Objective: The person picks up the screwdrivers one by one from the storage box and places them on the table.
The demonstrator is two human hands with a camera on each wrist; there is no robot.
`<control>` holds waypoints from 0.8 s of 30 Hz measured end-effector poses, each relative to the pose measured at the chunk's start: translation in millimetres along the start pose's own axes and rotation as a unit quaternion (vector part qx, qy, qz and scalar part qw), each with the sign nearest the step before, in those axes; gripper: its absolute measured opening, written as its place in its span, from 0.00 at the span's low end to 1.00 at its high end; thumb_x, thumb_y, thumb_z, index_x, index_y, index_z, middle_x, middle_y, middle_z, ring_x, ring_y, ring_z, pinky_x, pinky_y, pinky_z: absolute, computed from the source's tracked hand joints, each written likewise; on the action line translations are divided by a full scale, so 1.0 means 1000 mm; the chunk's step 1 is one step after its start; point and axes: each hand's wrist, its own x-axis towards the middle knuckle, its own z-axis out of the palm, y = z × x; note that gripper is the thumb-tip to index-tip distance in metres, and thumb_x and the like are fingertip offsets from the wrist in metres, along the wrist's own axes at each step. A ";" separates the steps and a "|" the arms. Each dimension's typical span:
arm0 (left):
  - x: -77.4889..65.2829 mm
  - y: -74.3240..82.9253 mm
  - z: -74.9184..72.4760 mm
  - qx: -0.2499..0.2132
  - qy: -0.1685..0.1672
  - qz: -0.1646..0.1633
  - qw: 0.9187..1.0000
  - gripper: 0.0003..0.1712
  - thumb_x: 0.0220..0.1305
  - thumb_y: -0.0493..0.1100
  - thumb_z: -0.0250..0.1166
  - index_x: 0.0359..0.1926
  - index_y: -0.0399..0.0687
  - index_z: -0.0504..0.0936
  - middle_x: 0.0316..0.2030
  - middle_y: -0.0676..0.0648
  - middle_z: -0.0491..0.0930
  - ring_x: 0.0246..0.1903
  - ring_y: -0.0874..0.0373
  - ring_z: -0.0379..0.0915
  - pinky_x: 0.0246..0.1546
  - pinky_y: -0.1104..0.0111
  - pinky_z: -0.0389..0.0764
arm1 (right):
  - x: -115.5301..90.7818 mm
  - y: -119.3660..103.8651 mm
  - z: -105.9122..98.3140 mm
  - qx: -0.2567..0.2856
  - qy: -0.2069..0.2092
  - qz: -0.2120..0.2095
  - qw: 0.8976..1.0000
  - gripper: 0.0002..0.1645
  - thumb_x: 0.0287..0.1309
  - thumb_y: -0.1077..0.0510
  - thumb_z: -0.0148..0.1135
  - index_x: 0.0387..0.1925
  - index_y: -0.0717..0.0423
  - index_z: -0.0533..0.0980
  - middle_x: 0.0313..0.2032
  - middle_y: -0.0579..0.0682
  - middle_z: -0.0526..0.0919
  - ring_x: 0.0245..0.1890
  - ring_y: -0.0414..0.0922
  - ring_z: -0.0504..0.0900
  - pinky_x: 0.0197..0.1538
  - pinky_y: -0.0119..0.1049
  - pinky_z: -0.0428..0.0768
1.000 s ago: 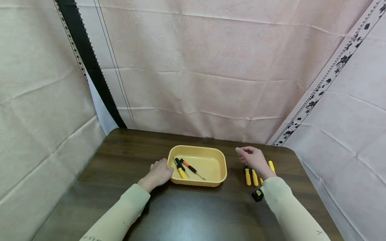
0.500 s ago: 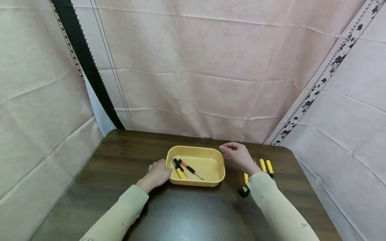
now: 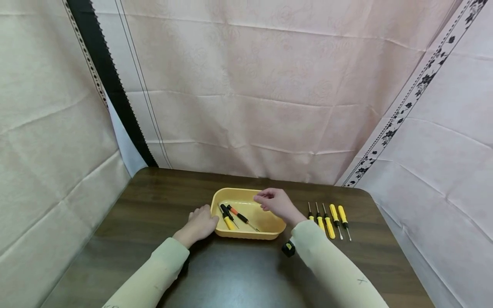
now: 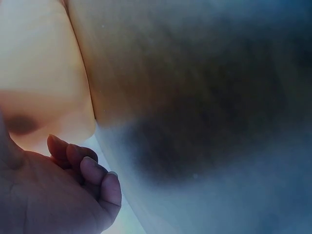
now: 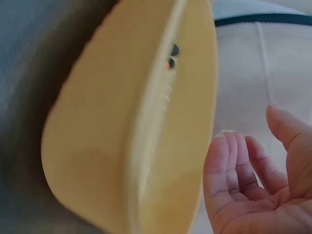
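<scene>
A yellow plastic tray [image 3: 269, 235] sits on the table, with several screwdrivers inside near its left end. One has a yellow and black handle [image 3: 228, 222]; another is an orange and black screwdriver [image 3: 243, 218]. At the tray's left rim, my left hand [image 3: 200, 222] holds the edge; its curled fingers [image 4: 87, 168] show beside the wall in the left wrist view. Over the right part of the tray hovers my right hand [image 3: 278, 203]. Its fingers [image 5: 234, 165] are loosely bent with the thumb apart, and nothing shows between them in the right wrist view.
Several yellow-handled screwdrivers [image 3: 329, 226] lie in a row on the dark wooden table [image 3: 385, 256], right of the tray. A small black device [image 3: 288, 248] is at the right wrist. Pale cloth [image 3: 246, 107] hangs behind the table and at both sides.
My right hand has moved left from above the screwdriver row to over the tray, uncovering the row. My left hand stays at the tray's left rim.
</scene>
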 end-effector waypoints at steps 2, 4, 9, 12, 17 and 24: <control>-0.001 0.000 0.000 -0.002 -0.001 -0.002 1.000 0.28 0.66 0.50 0.52 0.55 0.30 0.70 0.43 0.40 0.74 0.43 0.46 0.66 0.48 0.50 0.63 | 0.001 0.001 0.010 -0.013 -0.016 0.008 1.000 0.19 0.57 0.47 0.67 0.43 0.56 0.81 0.40 0.56 0.83 0.39 0.56 0.82 0.46 0.50 0.79; -0.001 0.000 0.000 -0.004 -0.002 -0.002 1.000 0.28 0.66 0.50 0.52 0.56 0.30 0.70 0.44 0.40 0.74 0.43 0.46 0.66 0.49 0.49 0.62 | 0.001 0.002 0.018 -0.036 -0.027 0.010 0.999 0.17 0.57 0.47 0.68 0.41 0.56 0.82 0.40 0.57 0.83 0.39 0.58 0.82 0.45 0.50 0.79; -0.001 -0.001 0.001 -0.004 0.000 0.000 1.000 0.28 0.66 0.51 0.52 0.55 0.30 0.70 0.43 0.41 0.74 0.42 0.46 0.65 0.49 0.49 0.62 | 0.000 0.002 0.031 -0.107 -0.040 0.011 0.993 0.15 0.57 0.46 0.68 0.35 0.53 0.84 0.37 0.57 0.84 0.35 0.52 0.82 0.38 0.43 0.80; -0.001 -0.001 0.001 -0.007 0.000 0.000 1.000 0.28 0.66 0.51 0.52 0.55 0.31 0.71 0.42 0.41 0.74 0.42 0.47 0.65 0.48 0.50 0.62 | 0.001 0.004 0.035 -0.130 -0.048 0.012 0.990 0.15 0.57 0.45 0.67 0.34 0.53 0.84 0.35 0.54 0.84 0.30 0.46 0.79 0.33 0.38 0.76; 0.000 -0.003 0.002 -0.002 0.000 0.002 1.000 0.28 0.66 0.51 0.52 0.55 0.31 0.71 0.43 0.41 0.74 0.42 0.47 0.66 0.48 0.50 0.62 | 0.004 0.010 0.041 -0.153 -0.052 0.024 0.987 0.16 0.56 0.46 0.69 0.31 0.55 0.84 0.28 0.48 0.82 0.23 0.41 0.71 0.27 0.35 0.70; 0.001 -0.002 0.002 0.003 0.000 0.000 1.000 0.29 0.67 0.52 0.51 0.57 0.32 0.70 0.46 0.41 0.74 0.44 0.48 0.66 0.50 0.51 0.62 | 0.012 0.018 0.047 -0.179 -0.041 0.045 0.982 0.19 0.54 0.45 0.70 0.26 0.59 0.84 0.13 0.42 0.67 0.13 0.39 0.59 0.19 0.34 0.59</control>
